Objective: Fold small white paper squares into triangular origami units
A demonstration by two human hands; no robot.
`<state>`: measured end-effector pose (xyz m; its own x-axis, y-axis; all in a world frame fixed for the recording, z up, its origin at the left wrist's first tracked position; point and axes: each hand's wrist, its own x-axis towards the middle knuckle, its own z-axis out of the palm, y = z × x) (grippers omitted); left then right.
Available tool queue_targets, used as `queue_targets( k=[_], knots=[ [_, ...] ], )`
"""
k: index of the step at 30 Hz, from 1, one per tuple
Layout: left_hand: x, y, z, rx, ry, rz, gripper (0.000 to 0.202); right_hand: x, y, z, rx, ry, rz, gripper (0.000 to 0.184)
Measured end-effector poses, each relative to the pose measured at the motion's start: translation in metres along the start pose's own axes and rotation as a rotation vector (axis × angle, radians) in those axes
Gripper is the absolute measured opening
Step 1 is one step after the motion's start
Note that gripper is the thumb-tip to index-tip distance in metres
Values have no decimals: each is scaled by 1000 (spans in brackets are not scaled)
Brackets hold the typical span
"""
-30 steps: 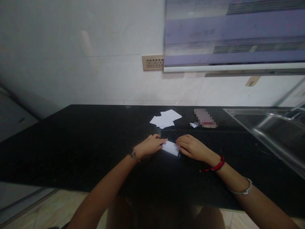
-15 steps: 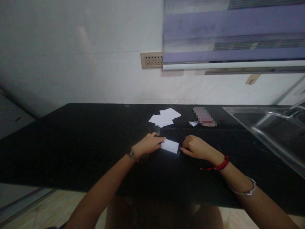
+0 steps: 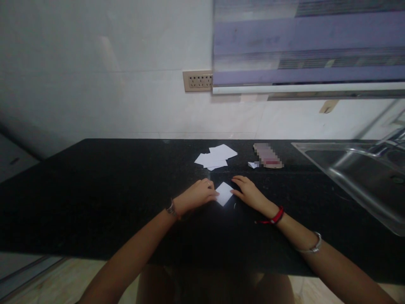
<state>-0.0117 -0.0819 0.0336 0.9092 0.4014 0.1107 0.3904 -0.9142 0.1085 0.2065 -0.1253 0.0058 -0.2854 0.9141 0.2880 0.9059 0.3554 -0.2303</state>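
Note:
A small white piece of paper point(image 3: 224, 194) lies on the black countertop between my hands, one corner pointing toward me like a diamond. My left hand point(image 3: 198, 195) has its fingers curled and closed at the paper's left corner, the thumb on its edge. At the opposite corner is my right hand point(image 3: 251, 195); its thumb tip touches the paper while the other fingers stretch forward, apart from the thumb. Behind them lies a loose pile of white paper sheets point(image 3: 215, 157), overlapping each other. A small folded white paper point(image 3: 253, 165) rests to the right of the pile.
The black countertop point(image 3: 126, 181) runs along a tiled wall. A blurred-out flat item point(image 3: 268, 156) lies at the back right. Farther right is a steel sink point(image 3: 357, 169). A socket strip point(image 3: 198, 81) and a striped blind point(image 3: 303, 42) are on the wall.
The paper has turned from a slanted rectangle to a diamond and looks more square. My right hand has moved left to its corner, its fingers opening out. The view shifted slightly.

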Motion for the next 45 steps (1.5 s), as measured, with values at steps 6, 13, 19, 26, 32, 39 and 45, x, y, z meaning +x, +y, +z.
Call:
queue_targets(
  k=[6,13,19,26,32,39,45],
  knots=[
    [-1,-1,7,-18,23,112,26,2,1,-1,101,30,52,20],
    [1,7,5,88,12,123,27,2,-7,-11,164,-5,184,9],
    [2,11,5,89,-4,147,27,2,-5,-12,315,-23,260,14],
    [-1,9,4,98,-11,119,30,2,4,-11,511,-86,337,24],
    [2,4,9,49,15,76,27,0,-7,-16,374,-56,339,31],
    [1,-10,13,-64,58,71,24,-3,-19,-21,279,45,52,15],
    [2,-16,21,-173,116,-11,20,-7,-24,-26,309,-66,-301,27]
  ],
)
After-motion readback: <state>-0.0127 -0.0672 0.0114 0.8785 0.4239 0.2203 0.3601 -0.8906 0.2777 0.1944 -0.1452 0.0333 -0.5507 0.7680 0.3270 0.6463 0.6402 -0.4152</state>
